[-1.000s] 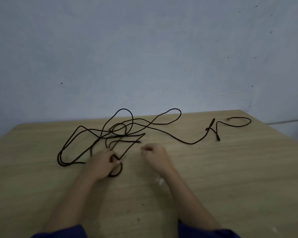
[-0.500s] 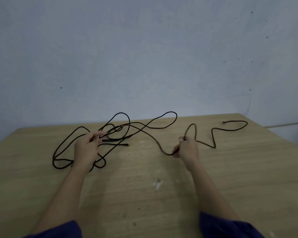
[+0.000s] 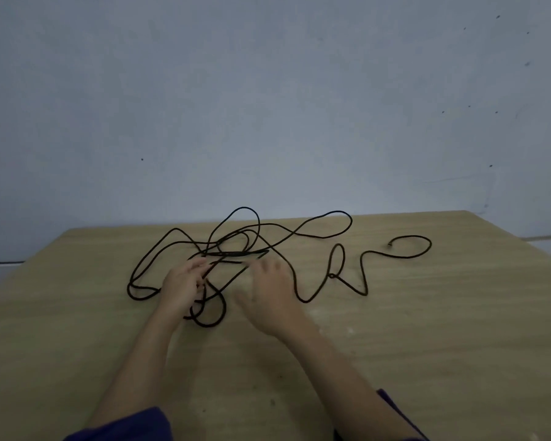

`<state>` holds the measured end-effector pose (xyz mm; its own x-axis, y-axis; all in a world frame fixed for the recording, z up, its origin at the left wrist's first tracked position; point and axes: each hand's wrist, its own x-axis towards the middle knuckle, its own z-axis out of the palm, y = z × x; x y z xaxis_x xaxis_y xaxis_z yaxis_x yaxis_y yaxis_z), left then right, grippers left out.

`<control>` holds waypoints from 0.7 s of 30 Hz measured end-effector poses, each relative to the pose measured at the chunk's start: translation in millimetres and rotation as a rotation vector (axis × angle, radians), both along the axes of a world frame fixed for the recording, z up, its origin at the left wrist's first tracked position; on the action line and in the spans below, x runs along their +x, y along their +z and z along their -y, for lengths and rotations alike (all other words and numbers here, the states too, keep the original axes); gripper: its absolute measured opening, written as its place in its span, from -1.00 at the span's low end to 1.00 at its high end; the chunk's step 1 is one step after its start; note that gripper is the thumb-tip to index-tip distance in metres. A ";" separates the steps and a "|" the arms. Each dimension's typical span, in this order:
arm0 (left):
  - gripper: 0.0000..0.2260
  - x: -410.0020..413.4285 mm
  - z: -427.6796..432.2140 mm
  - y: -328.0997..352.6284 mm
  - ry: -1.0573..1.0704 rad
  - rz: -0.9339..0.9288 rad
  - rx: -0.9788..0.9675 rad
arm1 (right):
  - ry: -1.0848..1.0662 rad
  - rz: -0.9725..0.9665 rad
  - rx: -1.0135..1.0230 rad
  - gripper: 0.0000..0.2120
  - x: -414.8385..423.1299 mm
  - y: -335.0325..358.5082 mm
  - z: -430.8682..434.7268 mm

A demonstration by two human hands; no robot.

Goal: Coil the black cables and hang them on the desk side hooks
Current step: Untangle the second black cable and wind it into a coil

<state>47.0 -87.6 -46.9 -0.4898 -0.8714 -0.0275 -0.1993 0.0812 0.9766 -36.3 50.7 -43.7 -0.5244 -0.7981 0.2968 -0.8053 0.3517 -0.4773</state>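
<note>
The thin black cable [image 3: 236,253] sprawls in loose, tangled loops across the desk's [image 3: 427,329] far half. The left hand [image 3: 182,286] pinches strands; the right hand [image 3: 269,294], fingers spread, holds nothing.

Only the person's arms show, from about the elbows down. Both forearms are bare from the sleeve ends to the wrists. The left hand [image 3: 182,289] and the right hand [image 3: 269,299] are bare too and slightly blurred, so fine detail such as the nails cannot be made out. The left sleeve [image 3: 124,424] is dark navy-blue cloth, soft and loose, with a rounded, rumpled end. The right sleeve [image 3: 395,418] is the same dark blue, showing only as a narrow strip with a pointed edge.
</note>
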 end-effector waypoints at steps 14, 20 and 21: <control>-0.73 41.3 11.8 -22.6 -0.293 0.367 -0.400 | -0.050 1.132 -1.015 -0.79 -19.6 39.3 19.0; -0.86 39.3 16.2 -17.4 0.202 0.421 -0.565 | -0.083 1.353 -1.233 -0.74 -44.5 54.6 4.8; -0.85 34.6 8.6 -10.0 0.118 0.246 -0.427 | -0.089 1.364 -1.204 -0.74 -40.6 52.0 6.3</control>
